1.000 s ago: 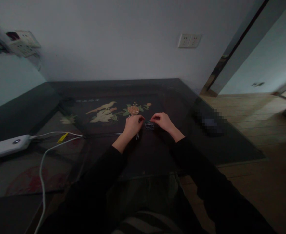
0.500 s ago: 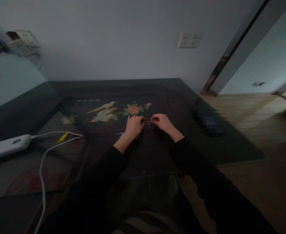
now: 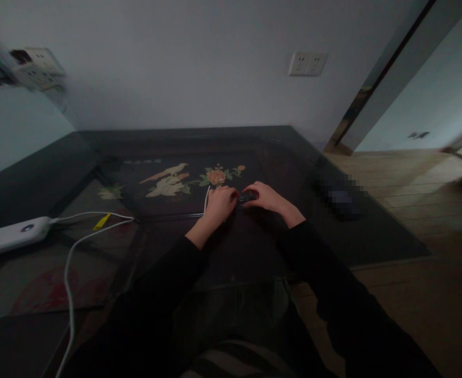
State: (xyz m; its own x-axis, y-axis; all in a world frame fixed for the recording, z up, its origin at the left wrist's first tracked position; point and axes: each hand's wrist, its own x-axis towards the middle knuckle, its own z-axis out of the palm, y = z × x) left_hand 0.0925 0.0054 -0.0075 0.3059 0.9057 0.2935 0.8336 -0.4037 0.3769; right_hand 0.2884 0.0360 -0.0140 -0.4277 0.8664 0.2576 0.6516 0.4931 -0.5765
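The right hand [image 3: 268,197] has thumb and fingers curled round a small dark piece [image 3: 249,197], about midway between the far and near edges of the table [image 3: 254,247]. A second ago this piece sat uncovered between the two hands; now fingers partly hide it. The left hand [image 3: 221,201] has its fingertips together at the piece's left end; whether they clamp it, I cannot tell. A white strip [image 3: 206,201] shows left of that hand; earlier, pale ends poked out below it.
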